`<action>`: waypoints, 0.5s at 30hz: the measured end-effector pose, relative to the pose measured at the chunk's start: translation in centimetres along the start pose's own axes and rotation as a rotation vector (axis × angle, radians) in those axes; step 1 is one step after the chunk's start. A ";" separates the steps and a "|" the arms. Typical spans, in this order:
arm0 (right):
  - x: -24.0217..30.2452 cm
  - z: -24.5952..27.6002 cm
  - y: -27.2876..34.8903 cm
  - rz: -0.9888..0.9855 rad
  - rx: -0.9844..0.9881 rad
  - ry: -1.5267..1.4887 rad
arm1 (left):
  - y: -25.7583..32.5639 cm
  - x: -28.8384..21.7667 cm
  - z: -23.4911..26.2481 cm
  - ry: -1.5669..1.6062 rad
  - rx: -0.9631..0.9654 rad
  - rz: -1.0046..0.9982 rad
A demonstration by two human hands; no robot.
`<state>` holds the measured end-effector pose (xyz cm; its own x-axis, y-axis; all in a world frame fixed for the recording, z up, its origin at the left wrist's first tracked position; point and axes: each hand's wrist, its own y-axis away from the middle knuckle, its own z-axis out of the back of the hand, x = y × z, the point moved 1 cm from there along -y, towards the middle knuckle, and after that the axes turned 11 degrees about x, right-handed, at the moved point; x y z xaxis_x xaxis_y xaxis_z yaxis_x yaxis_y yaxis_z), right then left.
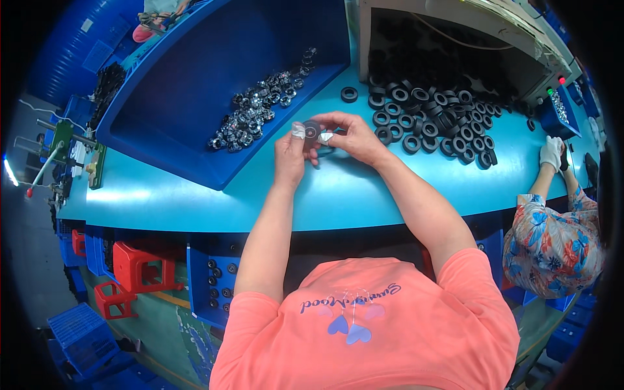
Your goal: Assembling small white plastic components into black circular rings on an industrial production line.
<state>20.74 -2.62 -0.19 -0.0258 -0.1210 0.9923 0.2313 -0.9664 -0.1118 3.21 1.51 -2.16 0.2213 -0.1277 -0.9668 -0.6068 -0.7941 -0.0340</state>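
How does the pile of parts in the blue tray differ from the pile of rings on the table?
The parts in the blue tray are shiny and metallic; the black rings are dull and dark. The tray parts look smaller and lie inside the blue tray; the rings lie loose on the table. Both are round.

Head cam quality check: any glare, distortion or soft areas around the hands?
Head view: strong fisheye, the turquoise table edge bows and the corners go black. Broad soft sheen on the table at left, and bright glints on the metal parts in the blue tray. Left hand and right hand are fairly sharp at centre; the small black ring between them is too small for detail. The rim is softer.
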 end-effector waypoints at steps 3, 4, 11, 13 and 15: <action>0.3 -0.1 0.1 -0.062 0.010 -0.165 | -0.1 1.0 0.9 0.032 -0.021 0.024; 0.6 -0.1 0.1 -0.086 0.006 -0.226 | -0.1 0.7 0.7 0.043 -0.029 0.014; -0.6 0.5 -0.1 -0.128 0.056 -0.353 | 0.2 -0.9 -1.0 0.035 0.036 -0.131; -0.6 0.5 -0.1 -0.126 0.064 -0.380 | 0.2 -0.8 -1.1 -0.022 0.042 -0.141; -0.6 0.4 -0.1 -0.119 0.055 -0.361 | 0.0 -0.3 -0.9 -0.020 0.042 -0.118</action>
<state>21.10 -2.40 -0.73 0.2858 0.0887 0.9542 0.2992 -0.9542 -0.0009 3.77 1.01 -1.63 0.2779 -0.0219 -0.9604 -0.6086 -0.7775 -0.1584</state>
